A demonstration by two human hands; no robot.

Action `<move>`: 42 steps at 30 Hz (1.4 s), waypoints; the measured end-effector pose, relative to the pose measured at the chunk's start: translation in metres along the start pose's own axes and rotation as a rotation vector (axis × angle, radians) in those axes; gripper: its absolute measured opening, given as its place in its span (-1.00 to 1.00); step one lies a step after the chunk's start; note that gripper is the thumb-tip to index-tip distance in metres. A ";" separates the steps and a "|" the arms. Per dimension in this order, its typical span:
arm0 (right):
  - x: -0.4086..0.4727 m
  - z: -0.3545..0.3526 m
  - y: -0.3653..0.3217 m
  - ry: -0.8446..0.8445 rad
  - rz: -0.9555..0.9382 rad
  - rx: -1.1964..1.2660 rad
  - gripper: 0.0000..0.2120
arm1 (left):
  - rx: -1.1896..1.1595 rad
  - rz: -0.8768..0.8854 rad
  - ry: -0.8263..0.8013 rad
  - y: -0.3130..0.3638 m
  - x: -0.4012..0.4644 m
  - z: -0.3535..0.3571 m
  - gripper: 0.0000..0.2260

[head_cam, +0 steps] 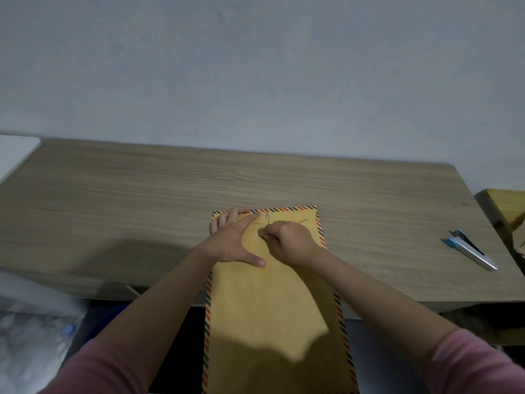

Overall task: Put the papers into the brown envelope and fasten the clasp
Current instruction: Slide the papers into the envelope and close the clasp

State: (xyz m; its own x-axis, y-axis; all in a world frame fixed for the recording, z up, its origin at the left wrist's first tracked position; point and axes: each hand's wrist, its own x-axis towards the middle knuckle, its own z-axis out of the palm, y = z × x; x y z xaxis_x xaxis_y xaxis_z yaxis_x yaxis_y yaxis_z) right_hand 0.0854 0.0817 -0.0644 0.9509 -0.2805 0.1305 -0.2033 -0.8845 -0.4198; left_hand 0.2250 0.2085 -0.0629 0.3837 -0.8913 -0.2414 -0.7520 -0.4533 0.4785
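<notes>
A long brown envelope [272, 302] with a red-and-blue striped border lies lengthwise on the wooden table [142, 189], its near end hanging over the front edge. Its flap is folded down at the far end, where a small metal clasp [267, 215] shows. My left hand [237, 240] lies flat on the flap, index finger pointing at the clasp, thumb spread toward me. My right hand [288, 241] is curled just below the clasp, fingertips pinched on something thin there; what it pinches is hidden. No papers are visible.
A blue-and-silver stapler [468, 249] lies on the table at the right. A yellow wooden piece [505, 211] stands past the right edge. A white surface [14, 155] adjoins the table at the far left. A grey wall runs behind.
</notes>
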 end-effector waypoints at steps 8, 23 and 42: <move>0.047 -0.019 0.005 -0.095 -0.002 -0.104 -0.90 | -0.093 0.028 0.021 -0.005 -0.007 0.005 0.17; 0.090 -0.028 0.025 -0.183 0.262 0.332 -0.84 | 0.015 0.055 0.006 -0.008 -0.004 0.007 0.12; 0.034 -0.034 0.043 0.143 0.389 0.281 -0.90 | 0.096 0.024 -0.057 -0.004 -0.002 0.004 0.01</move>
State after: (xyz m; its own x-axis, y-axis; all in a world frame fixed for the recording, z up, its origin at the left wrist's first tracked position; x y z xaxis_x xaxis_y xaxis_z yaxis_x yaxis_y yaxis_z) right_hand 0.1008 0.0213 -0.0478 0.7716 -0.6354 0.0298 -0.4472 -0.5751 -0.6851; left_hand 0.2252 0.2119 -0.0672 0.3359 -0.8995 -0.2793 -0.8095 -0.4273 0.4026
